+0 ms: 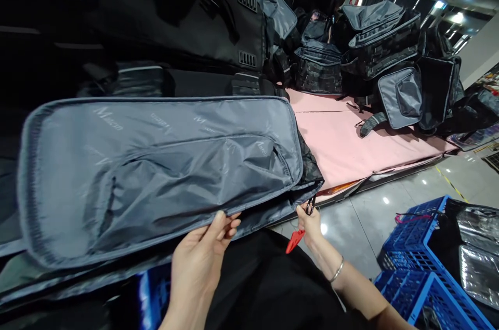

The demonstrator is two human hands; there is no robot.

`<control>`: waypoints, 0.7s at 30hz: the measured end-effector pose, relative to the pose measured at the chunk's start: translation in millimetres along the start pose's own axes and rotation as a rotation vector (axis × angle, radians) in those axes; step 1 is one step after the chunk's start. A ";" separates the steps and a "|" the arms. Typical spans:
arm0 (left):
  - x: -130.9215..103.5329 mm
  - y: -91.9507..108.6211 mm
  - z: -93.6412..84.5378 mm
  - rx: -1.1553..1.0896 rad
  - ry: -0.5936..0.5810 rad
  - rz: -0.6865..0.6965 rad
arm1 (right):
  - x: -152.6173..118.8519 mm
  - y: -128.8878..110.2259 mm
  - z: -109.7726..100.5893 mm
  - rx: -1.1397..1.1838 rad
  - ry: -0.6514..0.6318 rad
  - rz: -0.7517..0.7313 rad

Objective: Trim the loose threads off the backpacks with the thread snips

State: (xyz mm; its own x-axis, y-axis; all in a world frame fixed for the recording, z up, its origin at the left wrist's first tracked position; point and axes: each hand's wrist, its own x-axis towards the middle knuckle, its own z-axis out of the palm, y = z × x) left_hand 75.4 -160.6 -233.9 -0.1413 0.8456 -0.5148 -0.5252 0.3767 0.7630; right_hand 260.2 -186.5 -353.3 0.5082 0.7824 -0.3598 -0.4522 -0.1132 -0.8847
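Observation:
A backpack with a grey lined flap (pixel 195 174) lies across the front of the table, the flap folded open with its lining facing me. My left hand (pixel 206 247) pinches the flap's lower edge between thumb and fingers. My right hand (pixel 310 223) is closed on the edge of the bag's opening (pixel 268 215) near its right corner. A red piece (pixel 295 241) pokes out below that hand and slim black loops (pixel 311 205) above it, perhaps parts of one small tool tucked in the palm. The inside of the bag is mostly hidden beneath the flap.
Black backpacks (pixel 249 28) are heaped behind, close to the flap. More open camouflage backpacks (pixel 382 44) stand along the pink table surface (pixel 331 137). On the floor at right, blue plastic crates (pixel 421 231) hold black and silvery pieces (pixel 481 267).

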 end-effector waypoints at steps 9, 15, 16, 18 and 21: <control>5.8 2.7 -33.2 0.064 -0.062 -0.056 | -25.7 -32.5 -5.9 -0.027 0.034 -0.232; 7.2 18.0 -64.5 0.052 0.110 -0.006 | -17.2 -72.7 10.1 -0.175 -0.086 -0.349; 7.2 20.0 -69.9 0.047 0.142 0.016 | -14.7 -76.8 13.9 -0.189 -0.113 -0.348; 6.8 23.7 -80.6 0.034 0.213 0.080 | -9.6 -81.8 21.0 -0.203 -0.158 -0.345; 5.1 29.9 -96.1 0.000 0.330 0.246 | -2.4 -83.1 29.2 -0.199 -0.185 -0.350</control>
State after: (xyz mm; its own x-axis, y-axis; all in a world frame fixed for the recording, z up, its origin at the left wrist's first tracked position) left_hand -21.6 -181.4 -251.2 -0.5246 0.7437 -0.4144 -0.4418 0.1783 0.8792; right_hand 275.1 -161.1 -270.2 0.4576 0.8890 0.0152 -0.1164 0.0768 -0.9902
